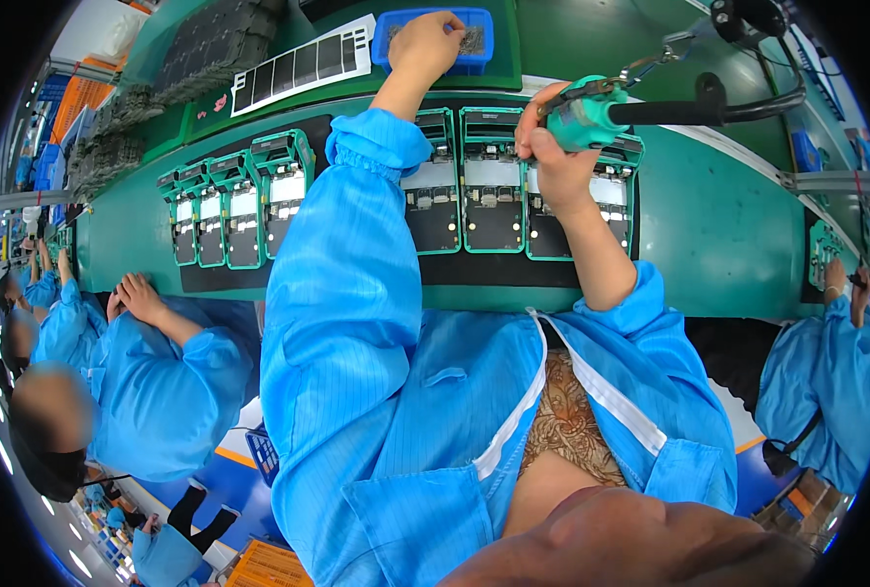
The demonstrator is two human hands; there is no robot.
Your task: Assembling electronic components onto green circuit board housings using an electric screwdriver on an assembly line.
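Observation:
My left hand (423, 45) reaches over a blue bin (485, 65) of tiny metal parts that look like screws (471, 39). Its fingers are pinched together, and whatever they hold is too small to make out. In my right hand (562, 168) is a green electric screwdriver (583, 117), gripped around its body and tilted, with a black cable leading off to the right. Below it lies a row of several green-framed device housings (493, 201), black inside with white panels. My left sleeve hides part of that row, and my right forearm covers some more.
Under the housings is a black mat (356, 279) on a green table (699, 249). A white sheet with black rectangles (303, 68) lies left of the bin, beside stacked dark trays (210, 49). A chain and hanger (650, 64) suspend the screwdriver. Co-workers sit on both sides; one rests folded hands (139, 298) left.

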